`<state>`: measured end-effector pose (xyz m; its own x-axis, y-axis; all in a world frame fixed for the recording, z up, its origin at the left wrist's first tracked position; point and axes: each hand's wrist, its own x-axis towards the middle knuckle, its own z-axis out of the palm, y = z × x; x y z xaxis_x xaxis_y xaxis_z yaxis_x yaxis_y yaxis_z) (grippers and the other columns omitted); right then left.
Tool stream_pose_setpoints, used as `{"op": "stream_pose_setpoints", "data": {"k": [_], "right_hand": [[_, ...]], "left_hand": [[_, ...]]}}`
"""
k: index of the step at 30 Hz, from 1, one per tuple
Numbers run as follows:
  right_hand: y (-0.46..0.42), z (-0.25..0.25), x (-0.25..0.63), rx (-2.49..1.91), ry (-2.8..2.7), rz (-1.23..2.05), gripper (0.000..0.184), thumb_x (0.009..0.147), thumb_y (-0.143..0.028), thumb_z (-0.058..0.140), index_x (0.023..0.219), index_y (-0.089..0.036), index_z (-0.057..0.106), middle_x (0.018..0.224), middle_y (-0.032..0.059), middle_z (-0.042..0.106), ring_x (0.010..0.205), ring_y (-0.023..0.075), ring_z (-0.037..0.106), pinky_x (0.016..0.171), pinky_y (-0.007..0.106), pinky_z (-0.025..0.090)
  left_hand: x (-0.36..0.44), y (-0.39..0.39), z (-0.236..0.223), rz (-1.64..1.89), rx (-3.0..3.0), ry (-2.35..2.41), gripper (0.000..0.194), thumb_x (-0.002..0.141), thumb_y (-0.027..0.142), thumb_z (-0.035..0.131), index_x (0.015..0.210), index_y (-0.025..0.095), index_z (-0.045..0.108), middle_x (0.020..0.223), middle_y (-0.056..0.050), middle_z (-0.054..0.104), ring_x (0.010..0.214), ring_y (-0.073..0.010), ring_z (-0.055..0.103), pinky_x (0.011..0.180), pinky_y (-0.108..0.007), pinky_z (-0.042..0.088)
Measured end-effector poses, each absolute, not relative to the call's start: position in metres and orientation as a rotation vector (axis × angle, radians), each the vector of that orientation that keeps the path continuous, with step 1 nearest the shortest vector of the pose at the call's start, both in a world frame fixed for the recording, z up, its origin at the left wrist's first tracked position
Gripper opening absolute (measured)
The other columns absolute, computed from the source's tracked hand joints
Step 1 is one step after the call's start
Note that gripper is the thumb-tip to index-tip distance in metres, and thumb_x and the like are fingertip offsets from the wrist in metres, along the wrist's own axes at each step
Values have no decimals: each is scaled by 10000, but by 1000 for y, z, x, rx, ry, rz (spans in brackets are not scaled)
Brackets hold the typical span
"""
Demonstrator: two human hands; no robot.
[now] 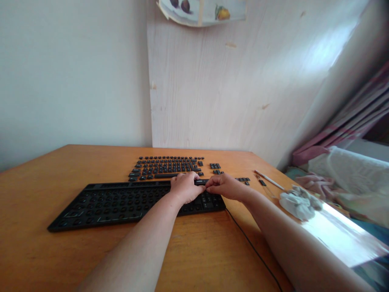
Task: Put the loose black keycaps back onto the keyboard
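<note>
black keycaps point(165, 176) lie loose, far side; keyboard point(121, 203) looks mostly bare; left hand point(184, 187), right hand point(224, 187) over it (grips unclear).

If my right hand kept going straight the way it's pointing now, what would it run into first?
Most likely your left hand: the right hand points toward its thumb, over the keyboard. Depth is unclear, so they may already touch.
</note>
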<state>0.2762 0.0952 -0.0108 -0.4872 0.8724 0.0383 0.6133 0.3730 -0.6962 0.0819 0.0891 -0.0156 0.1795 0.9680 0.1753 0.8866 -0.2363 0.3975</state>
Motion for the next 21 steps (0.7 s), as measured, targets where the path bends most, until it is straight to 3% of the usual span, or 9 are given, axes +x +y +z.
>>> {"op": "stream_pose_setpoints", "data": {"k": [21], "right_hand": [[96, -11, 271, -1302, -2238, 799, 145, 722, -188, 571, 779, -157, 700, 721, 3, 639, 661, 112, 537, 623, 229, 400]], "left_hand": [[84, 86, -15, 591, 2228, 1811, 456, 652, 582, 595, 1036, 334, 591, 1016, -39, 665, 1056, -285, 546, 892, -421, 363]]}}
